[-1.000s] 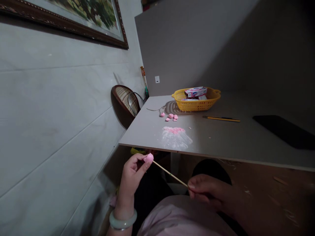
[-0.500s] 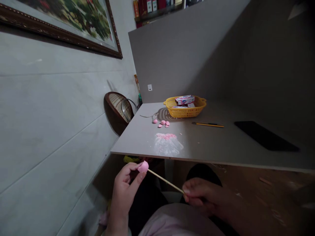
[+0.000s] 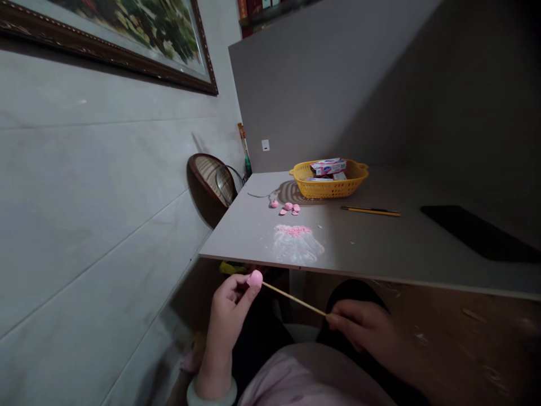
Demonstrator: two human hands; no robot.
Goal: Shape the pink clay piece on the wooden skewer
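My left hand (image 3: 232,304) pinches a small rounded pink lump (image 3: 256,278) between thumb and fingers, just in front of the table edge. From the lump a thin wooden stick (image 3: 293,298) slopes down to the right. Its other end is held in the closed fingertips of my right hand (image 3: 359,324), above my lap. Whether the stick's tip goes into the lump or only touches it, I cannot tell. On the table behind lie several pink pieces (image 3: 288,207) and a patch of pink crumbs (image 3: 295,230) with white powdery smears (image 3: 298,248).
A yellow basket (image 3: 329,189) holding small boxes (image 3: 329,166) stands at the back of the grey table (image 3: 380,254). A pencil-like yellow and black item (image 3: 371,211) and a flat black slab (image 3: 477,234) lie to the right. A tiled wall (image 3: 105,186) closes off the left.
The view has shifted slightly, so the table and basket appear further right. Both hands keep hold of the lump and stick; the right hand has turned a little at the stick's end.
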